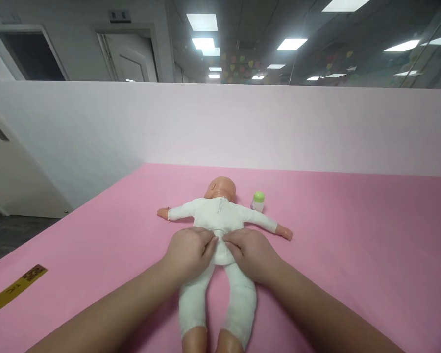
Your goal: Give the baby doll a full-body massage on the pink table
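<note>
A baby doll (222,213) with a white cloth body lies with its arms spread and its head at the far end, the back of the head towards me. My left hand (191,251) is closed on the doll's lower back, thumb and forefinger pinched at the cloth. On the other side of the middle, my right hand (253,251) makes a matching pinch. A small gap separates the fingertips of the two hands. Whether cloth is gathered between the fingers is hard to see. Past the doll's right-hand shoulder stands a small bottle (257,202) with a green cap.
The doll lies on a pink padded surface (353,255). A yellow strip with dark print (14,293) is at the left edge. Behind rises a low white wall (242,127) with glass above it. A door (14,171) is at the far left.
</note>
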`<state>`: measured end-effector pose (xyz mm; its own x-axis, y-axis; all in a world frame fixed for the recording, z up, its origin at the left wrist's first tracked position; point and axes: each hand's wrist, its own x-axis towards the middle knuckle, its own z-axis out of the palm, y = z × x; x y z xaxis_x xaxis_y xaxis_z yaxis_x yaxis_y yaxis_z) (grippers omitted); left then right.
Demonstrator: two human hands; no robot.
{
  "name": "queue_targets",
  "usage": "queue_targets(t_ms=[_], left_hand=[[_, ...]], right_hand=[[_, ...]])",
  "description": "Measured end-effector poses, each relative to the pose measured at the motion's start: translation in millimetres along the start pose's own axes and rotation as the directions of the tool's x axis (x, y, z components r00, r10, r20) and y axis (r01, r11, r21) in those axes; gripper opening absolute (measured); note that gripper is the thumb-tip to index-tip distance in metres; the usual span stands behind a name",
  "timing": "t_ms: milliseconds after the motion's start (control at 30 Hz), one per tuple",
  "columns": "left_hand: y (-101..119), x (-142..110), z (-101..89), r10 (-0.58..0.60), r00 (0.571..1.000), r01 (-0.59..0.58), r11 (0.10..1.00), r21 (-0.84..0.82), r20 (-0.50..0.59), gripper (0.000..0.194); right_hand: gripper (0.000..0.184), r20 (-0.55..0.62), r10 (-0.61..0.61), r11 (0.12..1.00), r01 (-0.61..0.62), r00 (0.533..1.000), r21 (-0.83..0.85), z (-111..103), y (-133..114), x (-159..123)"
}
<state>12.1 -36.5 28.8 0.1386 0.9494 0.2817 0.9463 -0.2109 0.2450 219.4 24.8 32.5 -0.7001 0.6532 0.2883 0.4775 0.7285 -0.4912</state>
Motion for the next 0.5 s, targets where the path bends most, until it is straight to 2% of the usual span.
queue_targets(t_ms=[100,167,267,400,500], left_hand=[[-8.3,1.6,8.9,0.112,0.985,-0.113,0.994,0.001,-0.130,0.031],[-13.0,2.9,13.6,0.190,0.967,-0.190,0.982,0.014,-0.173,0.038],[-16.8,4.6,16.7,0.201,0.973,-0.202,0.979,0.007,-0.110,0.048],[-17.4,8.0,17.9,0.169,0.986,-0.169,0.985,-0.015,0.004,0.050],[-15.5,12.5,17.9,0.157,0.987,-0.157,0.987,-0.017,0.034,0.050]], right_hand=[[0.016,-0.068,0.013,0.998,-0.017,0.998,-0.052,3.6,6.3,1.9],[0.031,-0.109,0.012,0.996,-0.022,0.994,-0.091,7.7,11.2,1.9],[0.050,-0.114,0.033,0.992,-0.046,0.993,-0.115,13.5,16.3,1.0],[0.050,-0.022,0.057,0.995,-0.059,0.998,-0.086,16.2,17.4,3.5],[0.046,-0.002,0.046,0.996,-0.046,0.999,-0.076,15.5,17.4,7.3]])
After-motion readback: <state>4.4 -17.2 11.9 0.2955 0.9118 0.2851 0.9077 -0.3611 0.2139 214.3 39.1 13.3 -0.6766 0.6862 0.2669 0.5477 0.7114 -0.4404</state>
